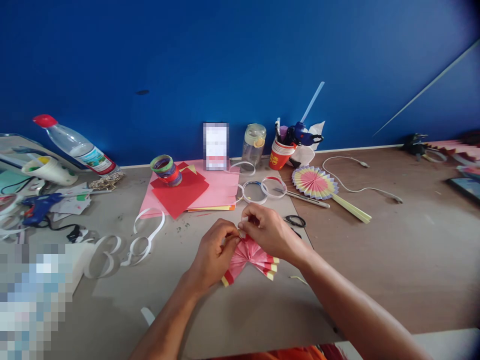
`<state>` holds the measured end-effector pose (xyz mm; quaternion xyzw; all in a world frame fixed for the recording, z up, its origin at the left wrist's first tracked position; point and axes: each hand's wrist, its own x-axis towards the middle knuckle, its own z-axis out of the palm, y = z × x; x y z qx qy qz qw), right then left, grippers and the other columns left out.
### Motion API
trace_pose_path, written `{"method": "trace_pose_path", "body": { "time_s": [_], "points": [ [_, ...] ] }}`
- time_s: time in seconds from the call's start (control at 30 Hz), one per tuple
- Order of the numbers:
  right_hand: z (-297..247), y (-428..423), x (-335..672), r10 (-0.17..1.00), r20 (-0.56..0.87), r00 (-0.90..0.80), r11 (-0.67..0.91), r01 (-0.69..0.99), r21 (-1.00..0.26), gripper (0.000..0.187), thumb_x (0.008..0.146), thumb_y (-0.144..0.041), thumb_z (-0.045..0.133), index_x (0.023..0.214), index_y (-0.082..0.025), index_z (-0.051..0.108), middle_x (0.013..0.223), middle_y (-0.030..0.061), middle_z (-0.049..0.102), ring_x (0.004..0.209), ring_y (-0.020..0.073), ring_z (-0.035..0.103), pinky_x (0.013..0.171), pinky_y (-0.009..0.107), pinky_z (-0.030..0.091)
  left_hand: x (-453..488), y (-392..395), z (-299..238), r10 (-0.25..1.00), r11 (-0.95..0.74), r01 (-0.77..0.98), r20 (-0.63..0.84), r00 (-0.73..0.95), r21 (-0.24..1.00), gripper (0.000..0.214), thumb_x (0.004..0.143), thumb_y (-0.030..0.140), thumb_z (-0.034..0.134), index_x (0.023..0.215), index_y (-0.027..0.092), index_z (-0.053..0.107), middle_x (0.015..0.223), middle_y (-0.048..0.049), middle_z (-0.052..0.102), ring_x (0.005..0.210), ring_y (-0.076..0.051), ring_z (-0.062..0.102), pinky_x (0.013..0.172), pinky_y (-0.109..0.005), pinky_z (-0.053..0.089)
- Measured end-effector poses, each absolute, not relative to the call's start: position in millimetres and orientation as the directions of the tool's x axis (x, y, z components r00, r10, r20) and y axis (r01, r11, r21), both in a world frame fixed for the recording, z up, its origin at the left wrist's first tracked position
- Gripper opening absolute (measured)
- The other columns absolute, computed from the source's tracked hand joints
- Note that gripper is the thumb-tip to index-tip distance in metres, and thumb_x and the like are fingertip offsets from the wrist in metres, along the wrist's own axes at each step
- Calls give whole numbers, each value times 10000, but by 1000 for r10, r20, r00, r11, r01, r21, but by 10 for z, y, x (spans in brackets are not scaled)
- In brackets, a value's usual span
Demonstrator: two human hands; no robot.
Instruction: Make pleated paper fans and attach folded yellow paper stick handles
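A pleated paper fan (248,256) in pink and red, with yellow edges, lies spread on the table in front of me. My left hand (217,250) pinches its upper left side, fingers bent and thumb against the paper. At the fan's top, my right hand (264,227) is closed too, with thumb and index finger pinched together close to the left fingertips. The hands cover the fan's top part, so what lies exactly between the fingers is partly hidden. Just right of my right hand is a pair of black-handled scissors (296,220), half covered.
Pink sheets (221,187), red paper (182,192) and a colourful tape roll (172,175) lie behind. A finished round fan (315,182), white cable (348,187) and red paper cup (280,156) are right. Paper strips (140,247), a glue gun (41,206) and a bottle (80,147) are left.
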<state>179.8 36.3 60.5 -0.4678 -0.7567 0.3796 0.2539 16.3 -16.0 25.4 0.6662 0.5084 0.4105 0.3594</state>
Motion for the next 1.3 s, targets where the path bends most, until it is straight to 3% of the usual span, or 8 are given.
{"method": "trace_pose_path", "body": {
  "time_s": [0.2,0.37,0.6,0.83,0.97,1.3],
  "points": [
    [589,367,1813,804,313,-506,493,271,-827,106,814,-117,535,748,-193,503,800,14,551,770,142,528,710,264,414,155,-149,272,996,5,76,-12,91,997,42,822,173,560,816,189,522,925,-25,596,853,-138,549,771,-250,442],
    [577,381,1809,626,542,-561,736,195,-649,102,832,-111,538,774,-196,533,862,65,564,828,182,546,754,331,444,134,-156,308,981,154,-34,-148,127,987,83,823,237,604,826,180,543,770,17,561,696,-95,507,650,-205,415],
    [640,384,1859,627,421,-655,680,196,-706,184,793,-37,465,888,-183,524,895,79,569,854,188,544,765,339,456,145,-163,342,985,129,-30,-124,117,991,84,807,219,612,803,178,538,778,18,549,714,-96,495,658,-202,404],
    [611,387,1841,519,513,-684,813,210,-543,200,790,-4,455,856,-189,495,875,64,605,832,191,535,774,368,414,135,-169,331,980,143,2,-142,138,990,74,819,214,587,824,181,521,779,21,521,721,-100,474,656,-209,398],
    [622,393,1844,490,523,-698,826,181,-534,208,790,2,469,853,-194,496,869,50,614,840,186,530,792,364,409,125,-175,329,979,137,-4,-135,151,991,88,817,226,589,822,182,513,780,23,512,720,-100,469,655,-210,399],
    [632,359,1841,715,257,-650,598,379,-707,111,839,-80,497,830,-189,519,802,20,584,763,146,533,702,262,400,136,-176,286,994,27,230,-50,93,973,26,816,191,540,796,200,527,760,33,534,719,-107,484,661,-209,397]
  ]
}}
